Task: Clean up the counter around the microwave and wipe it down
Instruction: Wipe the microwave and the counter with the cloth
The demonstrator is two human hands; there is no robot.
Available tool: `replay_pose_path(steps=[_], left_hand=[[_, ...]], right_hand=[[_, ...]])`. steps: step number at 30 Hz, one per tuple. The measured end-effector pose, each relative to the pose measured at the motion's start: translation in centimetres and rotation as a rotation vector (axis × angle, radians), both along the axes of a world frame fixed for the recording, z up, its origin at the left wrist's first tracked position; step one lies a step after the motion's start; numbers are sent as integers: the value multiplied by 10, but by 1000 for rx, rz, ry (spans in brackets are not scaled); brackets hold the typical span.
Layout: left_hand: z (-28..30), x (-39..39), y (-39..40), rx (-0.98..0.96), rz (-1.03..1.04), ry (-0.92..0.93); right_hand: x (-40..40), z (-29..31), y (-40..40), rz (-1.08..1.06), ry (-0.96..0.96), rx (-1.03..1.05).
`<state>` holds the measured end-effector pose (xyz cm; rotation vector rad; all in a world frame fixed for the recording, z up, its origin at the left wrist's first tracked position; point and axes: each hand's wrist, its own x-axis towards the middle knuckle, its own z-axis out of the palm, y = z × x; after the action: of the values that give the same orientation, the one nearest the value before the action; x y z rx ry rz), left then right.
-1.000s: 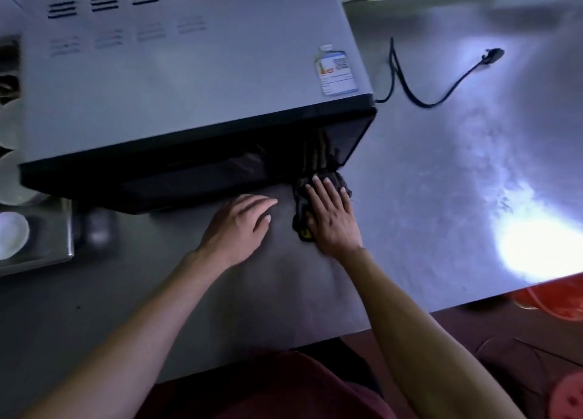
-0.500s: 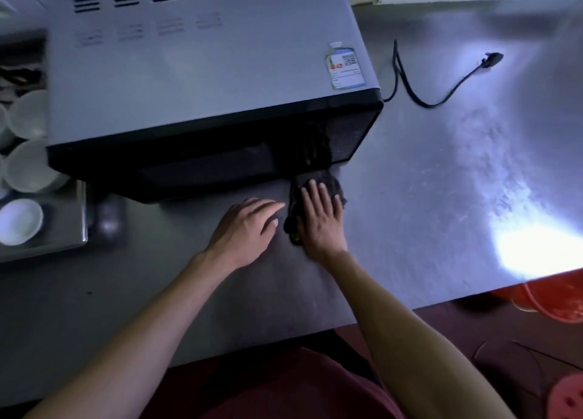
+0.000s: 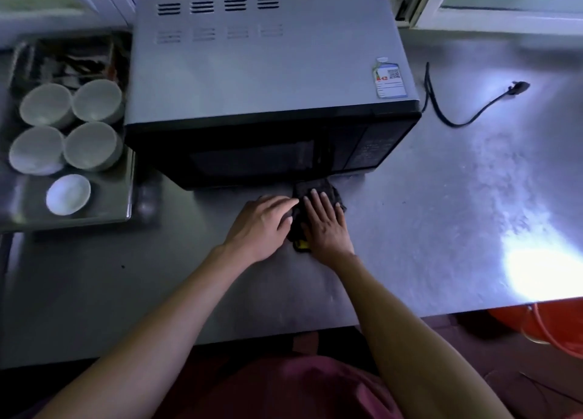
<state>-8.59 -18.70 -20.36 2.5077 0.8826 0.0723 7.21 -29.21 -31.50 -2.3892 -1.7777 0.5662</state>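
Head view: I see the dark cloth point(image 3: 318, 197) lying flat on the steel table point(image 3: 441, 216), just in front of the microwave point(image 3: 268, 81), below the right half of its door. Its far edge touches or nearly touches the microwave's base; its long axis runs roughly front to back, slightly tilted. A yellow corner shows at the near end.

My right hand point(image 3: 326, 221) lies palm-down on the cloth, fingers spread flat and pointing at the microwave: pressing, not gripping. My left hand point(image 3: 262, 223) rests just beside it on the left, fingers loosely extended, tips at the cloth's left edge; whether they pinch the cloth I cannot tell.

Judgement: the right hand is the wiping hand. Forward travel is blocked at once by the microwave front, so the free directions are sideways and back toward me.

Surroundings:
- right: open table, then the black power cord point(image 3: 467, 109), unplugged, lying well apart beside the microwave
- left: a metal tray point(image 3: 120, 210) with white bowls point(image 3: 91, 145), near the microwave's left side; it limits a leftward sweep

Risk: snagging the cord on a long rightward pass
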Motion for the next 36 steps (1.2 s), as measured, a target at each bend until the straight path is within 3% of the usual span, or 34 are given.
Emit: replay_pose_path(steps=[7,16,19,22,27,36], left_hand=[[28,89,-26,-7,-80,-165],[108,209,-35,277,-167,-510],[121,233,-14,412,-135,-477],[119,248,12,467,-21,-325],[114,275,58,414,183,-161],[110,310,99,374,314,16]], right_hand=[[99,-6,-47,-142,-20,59],[179,-4,-36,-32,75,66],[192,-6,-31,18,86,72],[205,-7,-20,29,70,92],[231,-9,13,56,32,76],[261,-18,85,169,12,107]])
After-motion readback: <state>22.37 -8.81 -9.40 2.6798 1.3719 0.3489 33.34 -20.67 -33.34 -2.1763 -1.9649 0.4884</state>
